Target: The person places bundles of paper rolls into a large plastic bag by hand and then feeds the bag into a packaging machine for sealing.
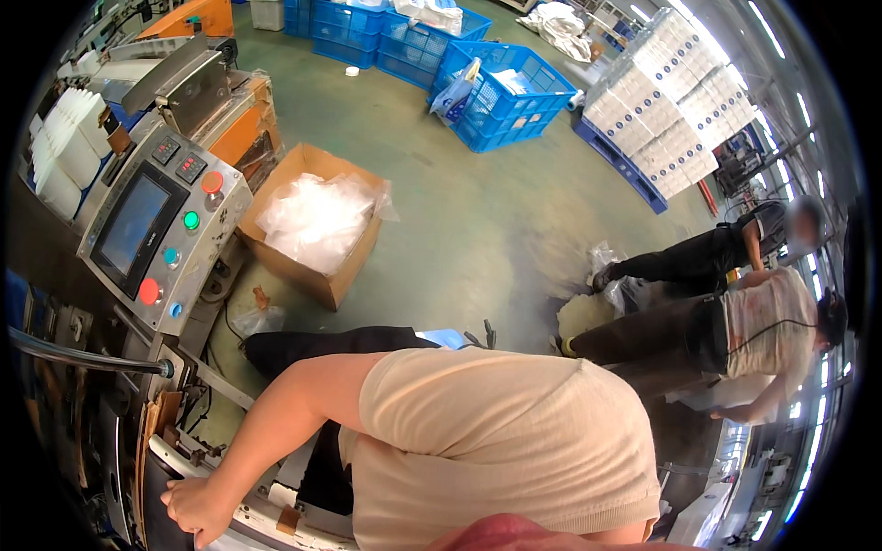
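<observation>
My right hand is at the lower left, at the end of a bare forearm that crosses from my beige short sleeve. Its fingers are curled and point down at a dark surface beside the white-edged machine frame. Whatever lies under the fingers is hidden; a bit of white shows just below them. My left hand is out of the picture. Above my forearm stands a tilted control panel with a dark screen and red, green and blue buttons. A curved metal bar runs between the panel and my hand.
An open cardboard box of clear plastic film stands beside the panel. Blue crates line the far floor. Wrapped white packs are stacked on a blue pallet. Two people stand at the right, near plastic on the floor.
</observation>
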A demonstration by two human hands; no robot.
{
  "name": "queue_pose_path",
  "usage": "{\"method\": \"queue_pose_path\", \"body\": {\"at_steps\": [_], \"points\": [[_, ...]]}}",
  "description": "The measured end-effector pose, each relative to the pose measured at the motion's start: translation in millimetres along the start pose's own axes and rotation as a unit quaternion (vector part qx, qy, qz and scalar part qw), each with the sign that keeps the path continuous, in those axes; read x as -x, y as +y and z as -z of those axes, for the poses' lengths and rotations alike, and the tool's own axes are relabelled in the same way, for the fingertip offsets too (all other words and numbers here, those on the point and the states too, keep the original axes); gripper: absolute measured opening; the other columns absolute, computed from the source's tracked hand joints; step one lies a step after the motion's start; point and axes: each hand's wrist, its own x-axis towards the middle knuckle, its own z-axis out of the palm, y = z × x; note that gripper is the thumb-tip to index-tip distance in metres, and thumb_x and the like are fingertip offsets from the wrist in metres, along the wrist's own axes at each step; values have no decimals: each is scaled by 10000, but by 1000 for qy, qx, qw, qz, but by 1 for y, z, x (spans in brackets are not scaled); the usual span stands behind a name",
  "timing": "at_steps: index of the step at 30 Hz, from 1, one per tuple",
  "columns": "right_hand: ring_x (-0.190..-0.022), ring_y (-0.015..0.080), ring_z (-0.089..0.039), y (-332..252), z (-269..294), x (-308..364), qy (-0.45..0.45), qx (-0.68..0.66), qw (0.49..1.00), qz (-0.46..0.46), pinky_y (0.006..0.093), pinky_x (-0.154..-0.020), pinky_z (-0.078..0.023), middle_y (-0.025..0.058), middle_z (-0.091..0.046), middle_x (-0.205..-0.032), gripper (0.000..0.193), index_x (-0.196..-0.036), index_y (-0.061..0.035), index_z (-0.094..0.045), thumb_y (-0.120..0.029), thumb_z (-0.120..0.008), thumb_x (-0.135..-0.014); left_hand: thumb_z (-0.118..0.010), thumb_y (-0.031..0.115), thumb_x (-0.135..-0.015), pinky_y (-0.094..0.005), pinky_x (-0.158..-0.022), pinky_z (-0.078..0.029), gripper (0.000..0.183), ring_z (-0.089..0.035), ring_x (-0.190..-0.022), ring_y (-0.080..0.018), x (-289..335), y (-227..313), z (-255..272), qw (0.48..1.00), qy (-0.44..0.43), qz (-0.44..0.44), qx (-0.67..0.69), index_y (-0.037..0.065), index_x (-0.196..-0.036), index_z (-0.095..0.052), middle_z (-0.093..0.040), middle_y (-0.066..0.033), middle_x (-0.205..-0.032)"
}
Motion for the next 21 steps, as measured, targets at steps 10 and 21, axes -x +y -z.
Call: {"method": "queue_pose_path", "body": {"at_steps": [10, 21], "points": [[-701, 351, -621, -50, 81, -5, -50, 38, 998, 7, 509, -549, -447, 109, -626, -635, 563, -562, -108, -633, -599, -576, -832, -443, 64, -780, -416, -614, -475, 140, -543, -621, -308, 1, -14, -13, 988, 35, -56, 140, -9, -754, -560, -566, -177, -703], [-848, 238, -505, -58, 92, 2, -31, -82, 994, -58, 368, -746, -378, 29, -559, -749, 326, -589, -91, -563, -309, -737, -758, -422, -56, -735, -386, -814, -390, 115, -468, -861, -325, 5, -3, -5, 994, 1, 109, 5, -6, -811, -493, -507, -150, -806]]}}
